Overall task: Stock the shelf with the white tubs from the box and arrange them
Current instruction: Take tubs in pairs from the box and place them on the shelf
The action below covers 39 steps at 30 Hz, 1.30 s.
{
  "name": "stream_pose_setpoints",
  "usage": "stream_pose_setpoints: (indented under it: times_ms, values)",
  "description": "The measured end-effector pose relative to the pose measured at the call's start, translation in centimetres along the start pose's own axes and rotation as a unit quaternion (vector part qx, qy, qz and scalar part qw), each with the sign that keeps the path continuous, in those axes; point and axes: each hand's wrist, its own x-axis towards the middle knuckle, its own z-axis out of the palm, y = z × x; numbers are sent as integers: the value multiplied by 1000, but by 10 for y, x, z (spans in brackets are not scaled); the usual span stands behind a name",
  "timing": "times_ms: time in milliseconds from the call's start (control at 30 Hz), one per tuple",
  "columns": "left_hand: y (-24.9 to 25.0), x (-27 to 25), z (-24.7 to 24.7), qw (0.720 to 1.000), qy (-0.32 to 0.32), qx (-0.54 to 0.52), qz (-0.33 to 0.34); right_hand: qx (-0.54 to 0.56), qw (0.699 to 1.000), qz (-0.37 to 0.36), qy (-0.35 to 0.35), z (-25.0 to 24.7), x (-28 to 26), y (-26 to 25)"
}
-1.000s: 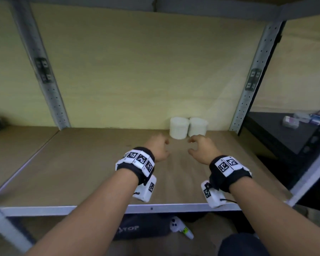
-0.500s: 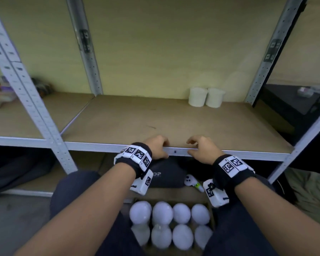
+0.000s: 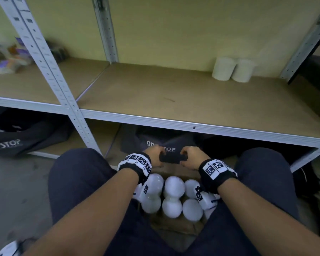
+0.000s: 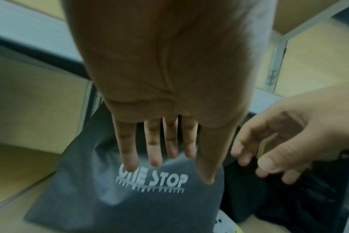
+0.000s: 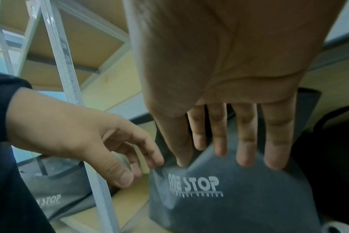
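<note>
Both hands hang empty, fingers loosely spread: left hand (image 3: pixel 154 155), right hand (image 3: pixel 192 157). The box (image 3: pixel 175 225) of white tubs (image 3: pixel 174 186) sits just beneath the wrists

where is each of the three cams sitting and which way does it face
Head: worn on the head, facing forward and down at the shelf, two tubs, box of tubs; both forearms, knees show.
Left wrist: looks along the left hand at a grey bag.
Right wrist: looks along the right hand at that bag.
Shared: each wrist view also shows the other hand.
</note>
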Motion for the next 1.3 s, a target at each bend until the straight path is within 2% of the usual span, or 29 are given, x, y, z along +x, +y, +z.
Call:
stream_pose_setpoints:
  times_ms: [133,400,533,633,767,900,1000,1133,1300]
  values:
    - [-21,15,26,999,-34,7,-33,5,998,3,-59,31,20,3]
    - [-53,42,75,989,-112,22,-96,-70,984,56,-154,92,40,32]
    - [-69,48,105,982,-131,62,-120,-74,981,44,-172,116,47,27]
    - [-80,53,125,974,-149,41,-163,-74,980,53,-175,134,48,23]
    - [-99,66,155,963,-196,10,-186,-95,975,68,-187,148,48,27]
    - [-68,49,131,965,-196,33,-173,-92,974,83,-191,158,46,28]
    - [-58,49,132,969,-175,86,-149,-68,977,84,-181,165,44,28]
    - [-54,52,137,971,-129,75,-187,-70,979,89,-171,166,46,27]
    - [-48,57,123,966,-167,57,-187,-59,975,110,-186,157,48,18]
